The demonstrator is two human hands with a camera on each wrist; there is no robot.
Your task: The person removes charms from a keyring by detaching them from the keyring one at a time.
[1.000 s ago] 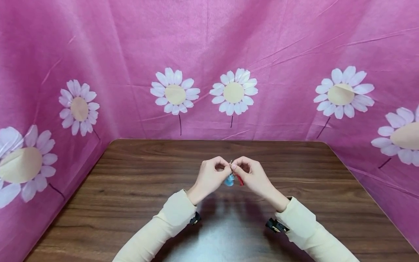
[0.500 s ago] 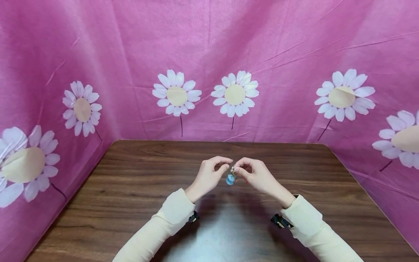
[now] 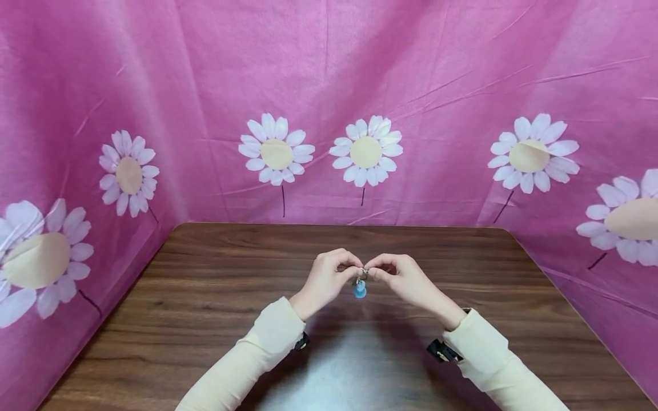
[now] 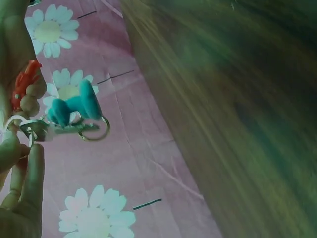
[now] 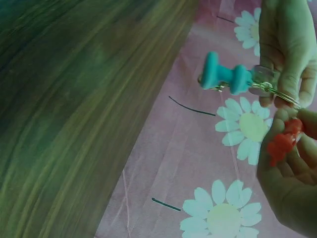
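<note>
Between the two hands hangs a bunch of keys and charms. My left hand (image 3: 323, 282) pinches a metal key (image 4: 37, 130) at its head, by the fingertips. Facing it, my right hand (image 3: 407, 281) pinches a thin gold key ring (image 5: 285, 96) between thumb and forefinger. A teal charm shaped like a dumbbell (image 5: 225, 75) dangles below, seen also as a light blue shape (image 3: 359, 289) in the head view. Against the right fingers lies a small red figure charm (image 5: 285, 141), hidden by the hand in the head view. Another gold ring (image 4: 105, 130) hangs beside the dumbbell.
The hands are above the middle of a brown wood-grain table (image 3: 231, 262). A pink cloth with daisies (image 3: 437, 68) encloses the table's back and both sides. Dark wrist cameras (image 3: 443, 350) sit under the cream sleeves (image 3: 257, 348).
The left fingers came away from the bunch half a second ago and now pinch it again. The bunch has turned and hangs slightly lower, the red charm going out of sight in the head view.
</note>
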